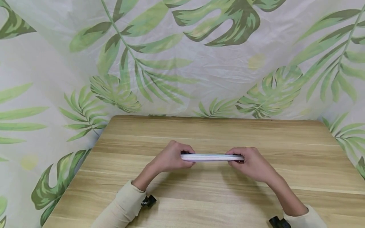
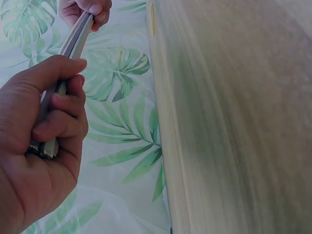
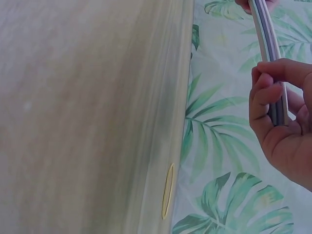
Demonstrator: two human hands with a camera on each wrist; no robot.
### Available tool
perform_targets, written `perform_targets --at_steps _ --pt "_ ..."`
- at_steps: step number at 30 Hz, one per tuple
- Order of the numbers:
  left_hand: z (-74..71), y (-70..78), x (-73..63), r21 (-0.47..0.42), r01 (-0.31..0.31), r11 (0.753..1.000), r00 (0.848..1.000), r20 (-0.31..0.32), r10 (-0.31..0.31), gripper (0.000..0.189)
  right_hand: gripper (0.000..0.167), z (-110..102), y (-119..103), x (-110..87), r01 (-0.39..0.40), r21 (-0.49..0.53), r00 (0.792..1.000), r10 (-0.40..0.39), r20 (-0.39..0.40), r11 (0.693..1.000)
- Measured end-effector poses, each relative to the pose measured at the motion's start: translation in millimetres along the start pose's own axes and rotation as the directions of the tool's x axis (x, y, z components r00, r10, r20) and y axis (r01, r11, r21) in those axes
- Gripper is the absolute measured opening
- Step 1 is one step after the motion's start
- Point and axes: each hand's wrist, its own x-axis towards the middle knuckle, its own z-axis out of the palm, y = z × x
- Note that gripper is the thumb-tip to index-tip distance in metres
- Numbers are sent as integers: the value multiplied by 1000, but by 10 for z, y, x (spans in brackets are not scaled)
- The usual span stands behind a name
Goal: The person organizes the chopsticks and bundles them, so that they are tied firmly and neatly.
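A thin, flat stack of what look like pale sheets or booklets (image 1: 209,157) is held level above the table, its striped long edge turned toward the head camera. My left hand (image 1: 175,156) grips its left end, thumb on the near side and fingers curled round it. At the other end, my right hand (image 1: 251,161) holds it in the same way. In the left wrist view the left hand (image 2: 48,117) wraps the stack's end, and in the right wrist view the right hand (image 3: 282,107) does likewise. Its broad faces cannot be made out.
A wood-grain table (image 1: 199,202) lies under both hands. Behind it hangs a pale cloth (image 1: 216,63) printed with green leaves. A thin yellow loop (image 3: 167,191) shows along the table's edge; whether it is a band or a mark is unclear.
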Motion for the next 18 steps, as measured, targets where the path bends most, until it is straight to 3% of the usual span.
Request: perform_targets --at_steps 4,9,12,18 --pt "13 34 4 92 -15 996 1000 20 13 13 7 48 -23 7 11 -81 999 -8 48 997" --pt "36 100 11 216 -53 975 997 61 40 12 14 90 -42 0 27 -144 995 -13 95 989" --pt "38 120 12 237 -61 970 996 82 42 13 15 85 -51 -3 27 -156 996 -13 89 987" --pt "47 107 15 190 -75 979 991 123 52 11 18 72 -70 -5 30 -191 998 -18 62 981"
